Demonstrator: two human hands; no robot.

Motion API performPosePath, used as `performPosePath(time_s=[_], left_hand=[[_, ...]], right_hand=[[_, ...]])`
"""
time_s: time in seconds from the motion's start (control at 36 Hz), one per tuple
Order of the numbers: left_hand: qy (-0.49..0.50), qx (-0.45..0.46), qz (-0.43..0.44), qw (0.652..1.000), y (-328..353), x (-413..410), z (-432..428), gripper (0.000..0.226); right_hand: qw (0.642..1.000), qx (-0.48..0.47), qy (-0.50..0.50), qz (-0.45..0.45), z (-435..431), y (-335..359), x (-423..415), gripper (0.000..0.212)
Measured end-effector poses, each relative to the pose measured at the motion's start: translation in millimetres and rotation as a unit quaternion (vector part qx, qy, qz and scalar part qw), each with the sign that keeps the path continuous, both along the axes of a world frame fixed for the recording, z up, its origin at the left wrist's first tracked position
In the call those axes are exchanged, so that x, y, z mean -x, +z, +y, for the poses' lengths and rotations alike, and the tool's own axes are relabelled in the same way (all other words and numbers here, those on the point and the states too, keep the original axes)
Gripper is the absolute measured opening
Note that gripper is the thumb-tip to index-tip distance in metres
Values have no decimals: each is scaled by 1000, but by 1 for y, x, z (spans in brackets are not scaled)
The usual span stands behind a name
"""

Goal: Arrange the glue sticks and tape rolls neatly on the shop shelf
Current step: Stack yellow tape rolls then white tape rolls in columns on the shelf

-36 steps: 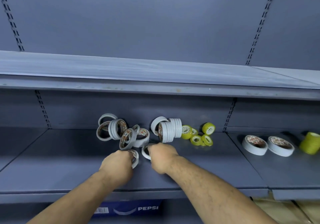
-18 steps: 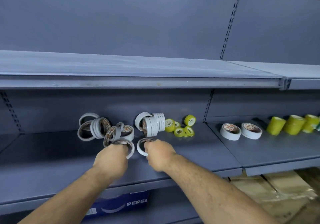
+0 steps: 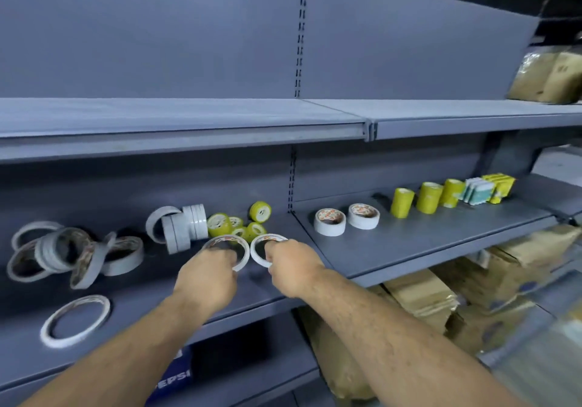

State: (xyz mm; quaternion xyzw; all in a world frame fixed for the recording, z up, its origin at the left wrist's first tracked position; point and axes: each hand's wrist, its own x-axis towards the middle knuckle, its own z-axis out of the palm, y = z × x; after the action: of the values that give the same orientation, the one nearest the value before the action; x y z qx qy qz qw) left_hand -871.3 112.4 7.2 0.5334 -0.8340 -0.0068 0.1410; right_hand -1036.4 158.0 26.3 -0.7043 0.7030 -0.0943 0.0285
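Mid-shelf, near the front lip: two thin white tape rings side by side, almost touching. Left hand [image 3: 204,276] pinches the left ring [image 3: 245,253] at its near rim, fingers curled. Right hand [image 3: 291,268] pinches the right ring [image 3: 253,250] the same way. Both rings are held tilted over the shelf [image 3: 409,249].

- 12 o'clock from the rings: loose cluster of small yellow-green rolls [image 3: 219,224].
- 11: row of white rolls on edge [image 3: 184,228].
- 9: jumbled pile of white rolls [image 3: 63,255].
- 8: one thin ring lying flat [image 3: 45,331].
- 2, past the shelf joint: two wide white rolls flat [image 3: 329,222], then three yellow-green cylinders on end [image 3: 401,201], then boxed packs [image 3: 477,190].
- 4, on the level below: cardboard boxes [image 3: 425,296].
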Motion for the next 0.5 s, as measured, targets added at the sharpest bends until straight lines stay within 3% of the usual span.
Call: performPosePath(time_s=[0.5], left_hand=[[-34, 5, -15, 999, 5, 222, 18, 7]], right_hand=[[997, 19, -68, -25, 52, 0, 229, 10]])
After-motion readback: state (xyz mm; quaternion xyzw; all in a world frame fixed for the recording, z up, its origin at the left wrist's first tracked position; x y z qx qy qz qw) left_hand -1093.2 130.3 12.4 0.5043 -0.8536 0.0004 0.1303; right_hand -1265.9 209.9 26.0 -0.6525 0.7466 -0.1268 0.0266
